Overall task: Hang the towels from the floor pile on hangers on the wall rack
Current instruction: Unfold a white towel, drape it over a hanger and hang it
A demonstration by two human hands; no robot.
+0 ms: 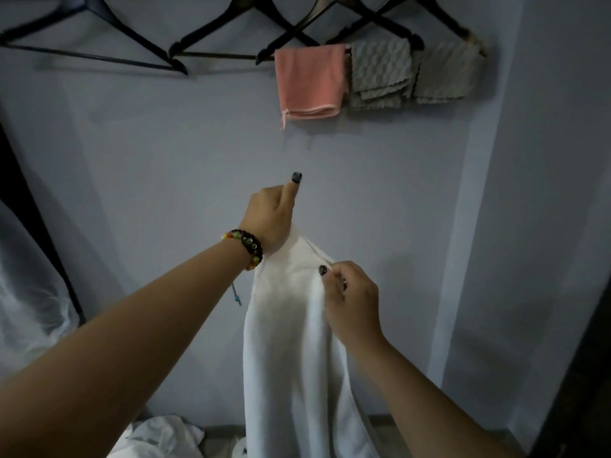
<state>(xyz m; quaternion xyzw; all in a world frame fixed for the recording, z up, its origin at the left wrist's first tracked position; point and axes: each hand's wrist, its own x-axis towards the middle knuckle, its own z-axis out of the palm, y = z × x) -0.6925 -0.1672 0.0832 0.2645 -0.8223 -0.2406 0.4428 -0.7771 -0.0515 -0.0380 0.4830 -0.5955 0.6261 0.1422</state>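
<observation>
So from the head cam I'm looking at a long white terry towel [297, 342] held up in front of a pale bluish wall [165, 160]. The left hand [269, 219] grips the towel's top corner, fingers curled round the fabric and one dark-nailed finger sticking straight up. There's a dark beaded bracelet with a few coloured beads [246, 247] on that wrist. The right hand [350, 299] sits a bit lower and to the right, pinching the towel's upper edge between thumb and fingers. The rest of the towel hangs straight down between the two forearms toward the floor.

Up at the far top there's a row of black hangers [132, 41] on the wall rack; the ones on the left are bare. To the right, a pink folded cloth [310, 81] hangs over a hanger bar, just beside it a grey waffle-textured cloth [380, 72], then a beige waffle-textured cloth [443, 74] furthest right. Near bottom left, a crumpled white pile of towels [162, 438] lies on the floor.
</observation>
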